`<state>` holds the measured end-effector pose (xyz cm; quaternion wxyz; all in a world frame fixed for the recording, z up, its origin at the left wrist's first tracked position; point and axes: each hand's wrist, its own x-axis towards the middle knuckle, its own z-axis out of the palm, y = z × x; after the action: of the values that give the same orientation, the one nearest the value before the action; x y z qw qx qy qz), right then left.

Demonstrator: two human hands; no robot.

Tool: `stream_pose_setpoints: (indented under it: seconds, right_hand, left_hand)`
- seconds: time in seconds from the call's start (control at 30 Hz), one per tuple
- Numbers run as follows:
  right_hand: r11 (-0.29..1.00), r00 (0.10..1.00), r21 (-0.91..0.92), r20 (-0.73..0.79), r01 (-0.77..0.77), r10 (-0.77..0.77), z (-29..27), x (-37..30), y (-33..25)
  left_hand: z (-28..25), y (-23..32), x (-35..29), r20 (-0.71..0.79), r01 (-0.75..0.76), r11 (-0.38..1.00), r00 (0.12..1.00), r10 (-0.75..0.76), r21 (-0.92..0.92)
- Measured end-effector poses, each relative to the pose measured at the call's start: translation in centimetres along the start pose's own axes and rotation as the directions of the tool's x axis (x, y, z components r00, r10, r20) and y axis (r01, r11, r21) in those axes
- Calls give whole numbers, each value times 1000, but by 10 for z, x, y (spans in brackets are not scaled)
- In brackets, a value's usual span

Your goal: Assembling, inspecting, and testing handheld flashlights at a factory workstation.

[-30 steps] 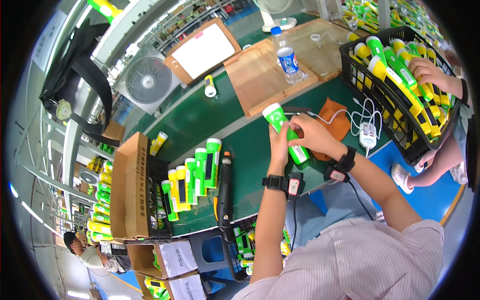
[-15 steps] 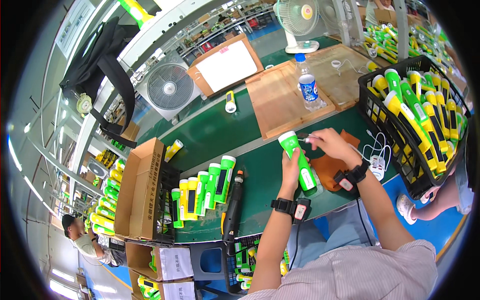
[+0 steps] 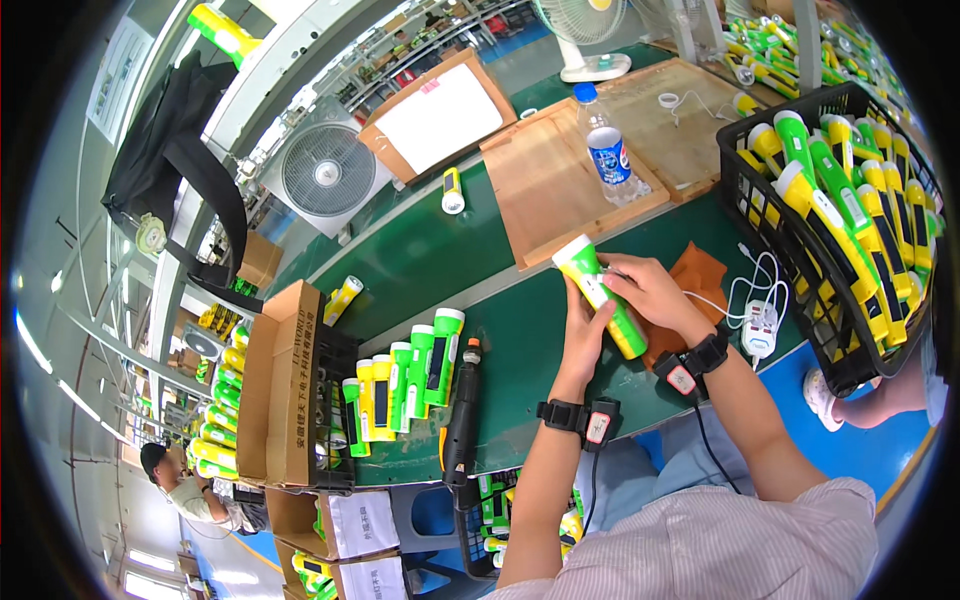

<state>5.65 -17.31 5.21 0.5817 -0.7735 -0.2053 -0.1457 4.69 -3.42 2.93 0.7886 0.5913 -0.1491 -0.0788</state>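
Observation:
My left hand point(image 3: 580, 335) is wrapped round a green flashlight with a white head point(image 3: 627, 331), held tilted above the green table. At the flashlight's side, my right hand point(image 3: 648, 292) pinches the end of a white charging cable point(image 3: 708, 303). The fingers hide the plug, so I cannot tell whether it sits in a socket. The cable leads toward a white multi-port charger point(image 3: 761, 330) on the right. An orange-brown cloth point(image 3: 697, 270) lies behind my right hand. Several green and yellow flashlights point(image 3: 418, 370) stand in a row to the left, beside a black electric screwdriver point(image 3: 462, 420).
A black basket full of flashlights point(image 3: 740, 190) stands at the right. Beyond my hands are a wooden board point(image 3: 520, 200) and a plastic bottle point(image 3: 612, 160). A cardboard box point(image 3: 275, 390) is at the left. Another person point(image 3: 195, 495) is far left.
My right hand has moved left with the cable end and now meets the flashlight's side. The flashlight has turned and tilted slightly in my left hand. The whole view has shifted a little.

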Motion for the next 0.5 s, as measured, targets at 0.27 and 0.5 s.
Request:
stream_pose_setpoints:
  seconds: [0.27,0.5]
  right_hand:
    - [999,998,-43,69,5,-2,-2,-3,1]
    - [980,1000,-198,4,-13,14,-4,-5,2]
  left_hand:
    - [0,1,-1,-58,20,995,998,-14,94]
    - [-9,-11,1,-112,-128,885,974,197,448]
